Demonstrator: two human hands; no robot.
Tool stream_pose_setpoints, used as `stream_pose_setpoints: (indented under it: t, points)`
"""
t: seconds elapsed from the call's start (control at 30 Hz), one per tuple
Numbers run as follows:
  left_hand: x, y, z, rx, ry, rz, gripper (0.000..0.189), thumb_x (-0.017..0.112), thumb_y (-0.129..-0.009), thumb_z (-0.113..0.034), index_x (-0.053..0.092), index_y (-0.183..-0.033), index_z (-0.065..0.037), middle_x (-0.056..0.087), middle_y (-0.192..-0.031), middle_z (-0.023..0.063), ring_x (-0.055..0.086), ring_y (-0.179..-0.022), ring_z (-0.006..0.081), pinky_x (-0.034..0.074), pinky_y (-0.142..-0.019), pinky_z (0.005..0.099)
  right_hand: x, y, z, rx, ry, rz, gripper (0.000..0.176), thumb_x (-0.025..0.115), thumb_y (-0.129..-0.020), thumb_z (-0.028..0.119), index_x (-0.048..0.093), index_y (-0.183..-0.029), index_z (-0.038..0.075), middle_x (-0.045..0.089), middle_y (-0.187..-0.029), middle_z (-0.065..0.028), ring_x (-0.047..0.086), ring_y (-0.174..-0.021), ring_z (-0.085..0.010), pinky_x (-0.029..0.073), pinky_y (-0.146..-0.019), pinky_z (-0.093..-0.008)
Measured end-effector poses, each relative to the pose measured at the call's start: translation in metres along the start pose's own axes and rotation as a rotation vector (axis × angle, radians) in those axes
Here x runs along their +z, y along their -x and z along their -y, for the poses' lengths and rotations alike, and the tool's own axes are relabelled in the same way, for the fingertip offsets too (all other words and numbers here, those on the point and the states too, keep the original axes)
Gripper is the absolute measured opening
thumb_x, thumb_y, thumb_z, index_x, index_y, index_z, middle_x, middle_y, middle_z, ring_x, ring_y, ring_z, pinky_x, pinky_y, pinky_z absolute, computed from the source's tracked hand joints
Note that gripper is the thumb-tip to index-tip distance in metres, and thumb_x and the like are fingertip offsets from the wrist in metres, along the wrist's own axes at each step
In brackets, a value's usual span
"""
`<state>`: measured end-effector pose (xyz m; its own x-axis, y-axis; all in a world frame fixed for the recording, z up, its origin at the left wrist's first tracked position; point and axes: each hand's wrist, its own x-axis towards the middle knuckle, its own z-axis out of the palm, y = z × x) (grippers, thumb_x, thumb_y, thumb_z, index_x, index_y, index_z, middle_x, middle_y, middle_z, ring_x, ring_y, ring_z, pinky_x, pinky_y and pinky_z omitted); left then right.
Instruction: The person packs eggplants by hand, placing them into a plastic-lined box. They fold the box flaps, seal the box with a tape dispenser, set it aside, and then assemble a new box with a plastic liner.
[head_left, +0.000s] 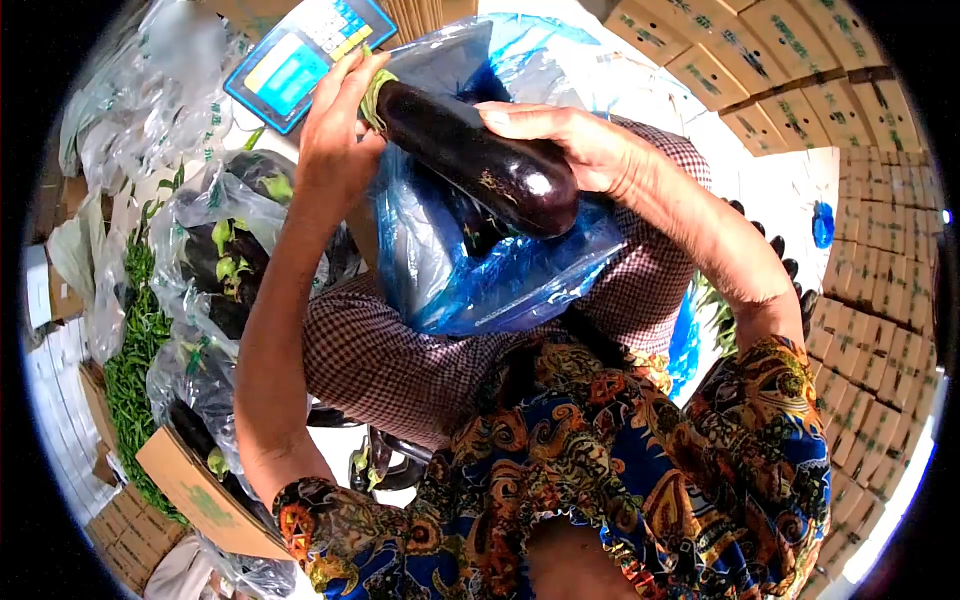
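A large, glossy dark-purple eggplant (475,155) is held up at a slant between both hands. The fingers of my left hand (338,130) close around its green stem end. My right hand (575,145) grips the eggplant's upper side toward the rounded end, thumb on top and the other fingers mostly hidden. Below it, a blue plastic bag (500,290) sits on my lap with its mouth spread. Something dark is inside the bag, only partly visible. Just beyond my left hand stands a blue digital scale (300,75).
Clear bags of eggplants (225,250) lie to the left, beside a long heap of green peppers (140,370). An open cardboard carton (210,495) is at the lower left. Stacked cartons (870,250) line the right side. Some eggplants (385,460) lie beneath my left forearm.
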<state>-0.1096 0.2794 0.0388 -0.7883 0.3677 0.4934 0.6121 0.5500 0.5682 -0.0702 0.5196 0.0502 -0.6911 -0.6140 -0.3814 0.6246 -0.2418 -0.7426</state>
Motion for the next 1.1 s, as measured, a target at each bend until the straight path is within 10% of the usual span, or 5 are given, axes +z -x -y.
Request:
stream_pose_setpoints:
  t: [0.2,0.5,0.73,0.9,1.1]
  points:
    - [0.001,0.012,0.021,-0.588,0.662,0.182,0.06,0.057,-0.084,-0.009,0.035,-0.139,-0.002,0.063,-0.108,0.0149,0.064,-0.09,0.0192,0.053,-0.076,0.0285,0.004,0.016,0.004,0.027,0.208,-0.046,0.053,0.073,-0.081,0.022,0.051,-0.124,0.002,0.062,-0.107,-0.0091,0.061,-0.096,-0.0179,0.052,-0.084,-0.0327]
    - [0.012,0.046,0.069,-0.428,0.077,0.48,0.057,0.072,-0.077,-0.032,0.056,-0.122,-0.002,0.061,-0.109,0.0161,0.06,-0.095,0.0218,0.048,-0.084,0.0319,-0.012,-0.002,-0.015,0.366,0.328,-0.168,0.079,0.078,-0.075,0.025,0.037,-0.136,-0.005,0.054,-0.124,-0.0215,0.054,-0.114,-0.0319,0.044,-0.098,-0.0423]
    - [0.017,0.052,0.088,-0.358,-0.265,0.035,0.077,0.075,-0.068,-0.041,0.047,-0.129,-0.003,0.059,-0.106,0.0229,0.055,-0.103,0.0383,0.047,-0.087,0.0433,-0.002,-0.029,-0.043,0.604,0.526,-0.192,0.099,0.082,-0.07,0.031,0.026,-0.145,-0.001,0.045,-0.136,-0.0201,0.041,-0.127,-0.0305,0.033,-0.107,-0.0418]
    - [0.041,0.053,0.113,-0.218,-0.217,0.268,0.02,0.059,-0.077,-0.022,0.06,-0.082,-0.003,0.063,-0.084,0.0199,0.06,-0.084,0.0393,0.048,-0.076,0.0481,-0.011,-0.049,-0.066,0.47,0.338,-0.281,0.106,0.081,-0.072,0.033,0.015,-0.147,-0.003,0.037,-0.142,-0.0217,0.037,-0.132,-0.0296,0.031,-0.108,-0.0398]
    - [0.03,0.041,0.108,-0.492,0.016,0.249,0.018,0.055,-0.08,-0.018,0.056,-0.075,-0.001,0.062,-0.073,0.0162,0.063,-0.071,0.0323,0.05,-0.065,0.0426,-0.011,-0.085,-0.094,0.482,1.282,-0.193,0.112,0.068,-0.076,0.053,0.009,-0.139,-0.018,0.046,-0.129,-0.0349,0.047,-0.123,-0.0405,0.04,-0.101,-0.0367]
